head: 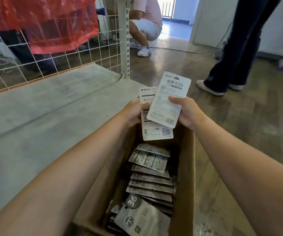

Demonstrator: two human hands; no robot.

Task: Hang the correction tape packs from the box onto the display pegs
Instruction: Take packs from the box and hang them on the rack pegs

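**Head view: two packs lifted over the box, nothing hung yet**

Head view, looking down along both bare forearms. Left hand (pixel 134 113) curled round a white printed card-backed correction tape pack (pixel 151 129), thumb across its upper part, lower half with barcode hanging free above the open brown cardboard box (pixel 187 167). Right hand (pixel 188 113) pinching a second white card pack marked "36" (pixel 169 99), thumb on the face, fingers behind, tilted and overlapping the first pack. Both packs raised above the far end of the box, touching each other. Below, inside the box, a shingled row of grey and white packs (pixel 150 179), roughly ten visible; exact count hard to give where they overlap.

Beyond the hands, a pale grey shelf base (pixel 52 108) and a white wire grid panel (pixel 86 53) with red plastic sheeting (pixel 52 23) draped above it. No display pegs clearly seen here. Two other people in view: one crouching in a pink top (pixel 146 23), one standing in dark trousers (pixel 239 48).

Risks, as a judgement: overlapped packs sliding against each other and one dropping back into the box, given only a thumb-and-finger hold on each; hang holes at the top edges hard to line up on a peg while both hands are occupied; standing bystander close enough to get bumped on turning.

Counts: two packs in hand, one box, two hands.
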